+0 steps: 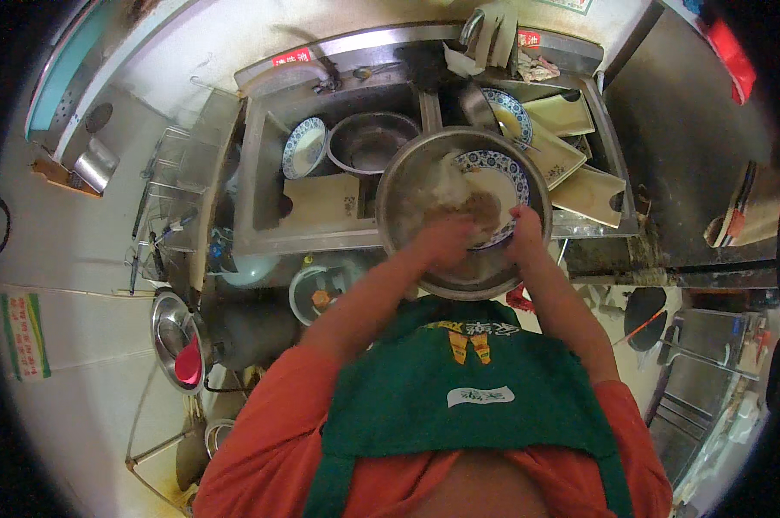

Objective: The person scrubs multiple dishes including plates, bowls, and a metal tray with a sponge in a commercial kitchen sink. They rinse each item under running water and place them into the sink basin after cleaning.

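Note:
A large stainless-steel bowl [399, 171] rests over the front edge of the sink, just in front of my apron. Inside it a white plate with a blue patterned rim [487, 160] is tilted in cloudy liquid. My right hand [526, 234] grips the plate's right rim, thumb on top. My left hand [451, 239] reaches into the bowl over the plate's lower left, its fingers blurred. A brownish mass [483, 210] lies at those fingertips; whether it is a scrubber or held is unclear. Something whitish [451, 184], perhaps cloth or foam, is above it.
The left sink basin [270, 129] holds a metal basin [373, 139], a blue-rimmed plate [304, 149] and a rectangular dish [322, 201]. Several rectangular dishes [555, 162] pile up in the right basin. A faucet [325, 83] stands behind. Lower left are a pail [296, 294] and a bowl with a pink scoop [188, 362].

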{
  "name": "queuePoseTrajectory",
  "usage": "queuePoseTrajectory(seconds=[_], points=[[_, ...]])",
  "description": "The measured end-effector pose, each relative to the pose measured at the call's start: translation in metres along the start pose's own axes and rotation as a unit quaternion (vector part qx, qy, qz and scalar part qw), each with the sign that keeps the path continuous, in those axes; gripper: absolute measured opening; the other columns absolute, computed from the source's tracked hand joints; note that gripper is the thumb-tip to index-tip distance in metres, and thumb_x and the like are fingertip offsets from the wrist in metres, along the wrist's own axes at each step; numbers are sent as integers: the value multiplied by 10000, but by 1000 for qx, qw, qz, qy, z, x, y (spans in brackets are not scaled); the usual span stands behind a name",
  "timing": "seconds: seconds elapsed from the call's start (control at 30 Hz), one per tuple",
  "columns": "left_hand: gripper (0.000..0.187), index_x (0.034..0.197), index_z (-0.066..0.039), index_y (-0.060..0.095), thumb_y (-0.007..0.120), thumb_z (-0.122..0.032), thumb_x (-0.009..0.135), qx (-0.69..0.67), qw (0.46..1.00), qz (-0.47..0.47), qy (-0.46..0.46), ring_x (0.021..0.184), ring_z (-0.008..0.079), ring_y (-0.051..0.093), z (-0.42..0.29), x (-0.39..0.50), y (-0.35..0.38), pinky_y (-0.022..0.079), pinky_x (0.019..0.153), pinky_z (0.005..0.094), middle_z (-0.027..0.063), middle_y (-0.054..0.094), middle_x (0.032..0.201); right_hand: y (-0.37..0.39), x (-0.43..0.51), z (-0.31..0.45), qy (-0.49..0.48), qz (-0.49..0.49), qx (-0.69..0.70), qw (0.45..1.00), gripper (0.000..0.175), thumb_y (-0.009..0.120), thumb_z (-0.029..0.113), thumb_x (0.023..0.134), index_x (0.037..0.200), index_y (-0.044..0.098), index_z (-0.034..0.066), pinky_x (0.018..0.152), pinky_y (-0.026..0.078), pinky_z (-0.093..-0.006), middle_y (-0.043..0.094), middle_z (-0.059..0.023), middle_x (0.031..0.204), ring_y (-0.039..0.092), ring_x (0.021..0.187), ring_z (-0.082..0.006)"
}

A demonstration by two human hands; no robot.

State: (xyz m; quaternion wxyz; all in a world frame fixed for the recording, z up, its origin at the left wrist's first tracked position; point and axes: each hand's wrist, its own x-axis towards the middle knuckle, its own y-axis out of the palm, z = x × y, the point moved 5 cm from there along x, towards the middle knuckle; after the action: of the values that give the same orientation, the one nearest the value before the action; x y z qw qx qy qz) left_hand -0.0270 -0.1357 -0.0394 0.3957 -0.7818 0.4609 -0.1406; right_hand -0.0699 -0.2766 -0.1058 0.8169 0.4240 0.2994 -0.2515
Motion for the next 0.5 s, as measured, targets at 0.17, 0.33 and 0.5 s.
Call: queuePoseTrajectory(seconds=[0.17,0.33,0.5], points=[[633,1351,-229,588,797,-271,756,-87,996,-13,4,1184,386,595,16,4,8,496,996,479,168,607,1329,-10,-4,32,-172,-34,-65,982,350,561,147,778,1116,588,59,800,569,-453,635,-107,944,649,863,-295],[665,1363,-232,584,801,-254,734,67,995,-44,65,1237,387,558,21,11,12,459,1052,477,167,564,1390,-10,10,17,-59,8,-12,998,274,547,159,792,1035,623,56,837,552,-432,652,-103,914,652,845,-295],[682,1371,-231,580,792,-210,723,-15,999,-16,39,1260,379,541,22,13,16,453,1062,475,155,551,1401,-11,5,18,-188,-63,-88,976,221,566,167,803,969,652,48,870,553,-436,637,-80,901,648,818,-261]])
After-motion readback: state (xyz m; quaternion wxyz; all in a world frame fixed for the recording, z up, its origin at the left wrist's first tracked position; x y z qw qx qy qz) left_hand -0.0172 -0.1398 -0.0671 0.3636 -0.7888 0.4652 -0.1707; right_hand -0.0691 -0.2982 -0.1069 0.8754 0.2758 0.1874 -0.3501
